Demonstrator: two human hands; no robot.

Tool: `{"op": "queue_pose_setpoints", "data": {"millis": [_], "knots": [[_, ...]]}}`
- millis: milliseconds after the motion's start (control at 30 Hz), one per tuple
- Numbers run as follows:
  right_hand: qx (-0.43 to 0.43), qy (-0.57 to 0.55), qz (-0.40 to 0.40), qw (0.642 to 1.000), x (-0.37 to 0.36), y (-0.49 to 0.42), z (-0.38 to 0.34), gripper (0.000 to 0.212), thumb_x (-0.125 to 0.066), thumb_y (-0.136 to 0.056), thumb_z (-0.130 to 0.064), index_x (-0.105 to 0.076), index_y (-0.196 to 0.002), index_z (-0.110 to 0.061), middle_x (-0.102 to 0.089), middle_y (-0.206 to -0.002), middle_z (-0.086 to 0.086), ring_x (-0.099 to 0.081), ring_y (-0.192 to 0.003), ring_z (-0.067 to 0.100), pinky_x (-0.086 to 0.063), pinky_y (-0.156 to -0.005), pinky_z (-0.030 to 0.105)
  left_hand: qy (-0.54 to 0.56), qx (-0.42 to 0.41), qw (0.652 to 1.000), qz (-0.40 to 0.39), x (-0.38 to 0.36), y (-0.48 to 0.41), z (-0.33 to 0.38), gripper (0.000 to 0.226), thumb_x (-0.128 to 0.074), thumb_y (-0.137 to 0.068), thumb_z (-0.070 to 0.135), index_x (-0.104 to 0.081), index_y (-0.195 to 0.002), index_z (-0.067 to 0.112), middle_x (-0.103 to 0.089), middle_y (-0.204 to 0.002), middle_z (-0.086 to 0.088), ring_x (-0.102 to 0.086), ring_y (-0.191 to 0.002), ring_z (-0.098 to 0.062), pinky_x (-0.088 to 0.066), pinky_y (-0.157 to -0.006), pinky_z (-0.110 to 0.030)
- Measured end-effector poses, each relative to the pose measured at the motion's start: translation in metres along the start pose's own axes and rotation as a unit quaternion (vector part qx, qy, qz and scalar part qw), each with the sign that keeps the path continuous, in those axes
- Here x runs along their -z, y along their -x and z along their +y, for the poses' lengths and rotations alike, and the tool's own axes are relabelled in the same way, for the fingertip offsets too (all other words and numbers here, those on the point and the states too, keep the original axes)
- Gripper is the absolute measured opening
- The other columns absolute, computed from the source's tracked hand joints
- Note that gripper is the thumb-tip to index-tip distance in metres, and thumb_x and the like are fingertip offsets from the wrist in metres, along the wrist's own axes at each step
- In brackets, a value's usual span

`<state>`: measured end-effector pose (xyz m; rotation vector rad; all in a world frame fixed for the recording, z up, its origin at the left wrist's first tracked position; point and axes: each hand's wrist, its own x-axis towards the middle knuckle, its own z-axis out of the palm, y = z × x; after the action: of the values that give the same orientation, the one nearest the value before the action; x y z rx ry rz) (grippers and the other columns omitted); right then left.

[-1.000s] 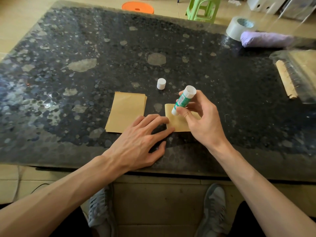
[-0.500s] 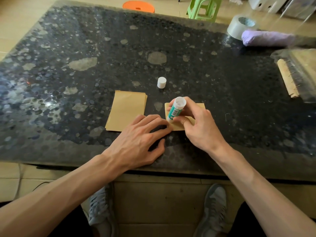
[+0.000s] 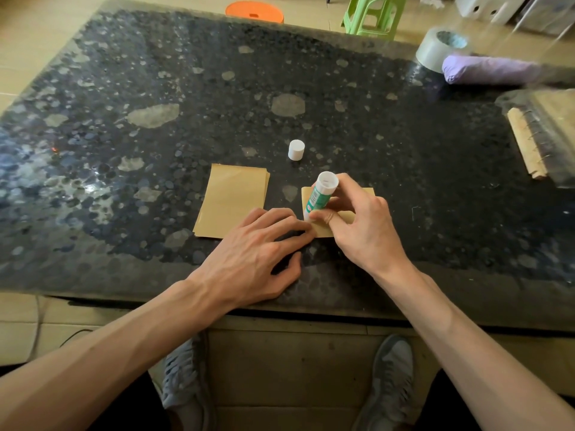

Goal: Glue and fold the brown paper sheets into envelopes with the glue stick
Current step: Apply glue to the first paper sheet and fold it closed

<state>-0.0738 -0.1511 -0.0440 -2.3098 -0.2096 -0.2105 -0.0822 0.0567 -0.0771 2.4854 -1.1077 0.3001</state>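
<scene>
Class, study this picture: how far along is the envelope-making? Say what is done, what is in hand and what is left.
Done: the cap is off, standing apart. In hand: the right hand grips the glue stick, lower end on the brown sheet, which the left hand presses down. Left: folding this sheet, then the stack beside it.

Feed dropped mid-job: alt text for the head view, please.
The right hand presses an uncapped glue stick, tip down, onto a small brown sheet while the left hand pins its near-left corner. A stack of brown sheets lies left; the white cap stands behind.
</scene>
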Motion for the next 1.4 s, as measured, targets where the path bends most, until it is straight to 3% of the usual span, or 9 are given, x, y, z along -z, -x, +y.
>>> {"op": "queue_pose_setpoints", "data": {"millis": [100,200,633,800,933,1400], "knots": [[0.008,0.008,-0.021,1.000,0.001,-0.002,0.002,0.027,-0.071,-0.094,-0.006,-0.062,-0.118,-0.015,-0.076,-0.105,-0.008,-0.069,-0.106,0.005,-0.056,-0.086,0.026,0.004,0.001,1.000,0.004,-0.001,0.001,0.000,0.036,-0.058,-0.098,0.027,-0.072,-0.130,0.017,-0.068,-0.133,0.004,-0.059,-0.125,-0.019,-0.047,-0.098,-0.036],[0.013,0.008,-0.031,0.999,-0.001,-0.002,0.003,0.030,-0.066,-0.096,-0.002,-0.061,-0.122,-0.015,-0.076,-0.108,-0.004,-0.069,-0.106,0.010,-0.056,-0.089,0.033,0.006,0.001,1.000,0.007,0.000,0.001,0.000,0.036,-0.060,-0.098,0.027,-0.072,-0.130,0.017,-0.068,-0.133,0.004,-0.059,-0.126,-0.019,-0.048,-0.098,-0.037],[0.031,0.015,0.021,0.999,-0.011,-0.009,0.009,0.024,-0.073,-0.095,-0.010,-0.059,-0.115,-0.011,-0.074,-0.099,-0.002,-0.068,-0.093,0.010,-0.052,-0.080,0.026,0.021,0.011,1.000,-0.007,0.001,-0.002,-0.001,0.035,-0.061,-0.097,0.032,-0.073,-0.128,0.018,-0.067,-0.133,0.005,-0.057,-0.128,-0.017,-0.047,-0.099,-0.038],[0.029,0.017,0.031,0.999,-0.013,-0.015,0.010,0.026,-0.075,-0.094,-0.014,-0.060,-0.115,-0.012,-0.075,-0.101,-0.003,-0.069,-0.095,0.008,-0.050,-0.081,0.015,0.025,0.014,0.999,-0.016,0.001,-0.002,-0.003,0.038,-0.066,-0.096,0.039,-0.072,-0.128,0.019,-0.065,-0.134,0.006,-0.056,-0.130,-0.017,-0.047,-0.102,-0.039],[0.023,0.012,0.030,0.999,-0.013,-0.019,0.011,0.026,-0.075,-0.095,-0.014,-0.060,-0.116,-0.012,-0.075,-0.104,-0.003,-0.070,-0.098,0.009,-0.054,-0.084,0.026,0.025,0.015,0.999,-0.020,0.000,-0.002,-0.003,0.039,-0.065,-0.097,0.041,-0.071,-0.129,0.019,-0.065,-0.136,0.005,-0.055,-0.132,-0.017,-0.046,-0.105,-0.038],[0.018,0.016,0.045,0.999,-0.017,-0.031,0.011,0.031,-0.076,-0.093,-0.012,-0.060,-0.120,-0.014,-0.076,-0.103,-0.003,-0.073,-0.100,0.012,-0.058,-0.088,0.037,0.028,0.013,0.999,-0.014,0.000,-0.001,-0.003,0.037,-0.065,-0.097,0.039,-0.072,-0.128,0.018,-0.065,-0.136,0.004,-0.055,-0.132,-0.018,-0.045,-0.105,-0.038]]}}
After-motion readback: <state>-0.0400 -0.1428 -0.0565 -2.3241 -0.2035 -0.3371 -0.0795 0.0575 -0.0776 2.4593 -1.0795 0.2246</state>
